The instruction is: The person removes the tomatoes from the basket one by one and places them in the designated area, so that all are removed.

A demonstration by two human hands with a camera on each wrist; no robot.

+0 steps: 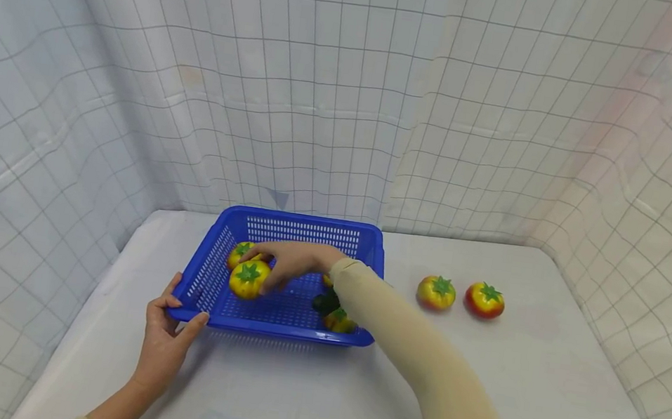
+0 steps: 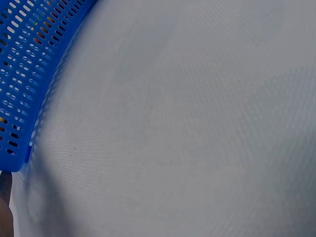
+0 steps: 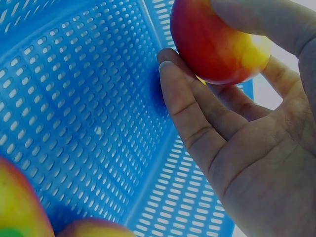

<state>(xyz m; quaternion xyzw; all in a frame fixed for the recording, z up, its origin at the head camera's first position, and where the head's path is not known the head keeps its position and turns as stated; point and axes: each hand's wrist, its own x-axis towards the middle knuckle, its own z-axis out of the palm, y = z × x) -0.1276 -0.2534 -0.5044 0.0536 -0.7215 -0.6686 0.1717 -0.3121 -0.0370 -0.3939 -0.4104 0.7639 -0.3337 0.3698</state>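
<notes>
My right hand is inside a blue plastic basket, gripping a yellow and red tomato with a green star-shaped top. In the right wrist view the thumb and fingers pinch this tomato over the perforated basket floor. Right behind it another tomato lies against the basket's left side. The left hand holds the basket's near left corner, thumb on the front rim and fingers at the side. Only a sliver of that hand shows in the left wrist view.
Two more tomatoes, one yellowish and one redder, lie on the white table right of the basket. Beneath my right forearm are a dark green item and a tomato, partly hidden. Gridded white curtains surround the table.
</notes>
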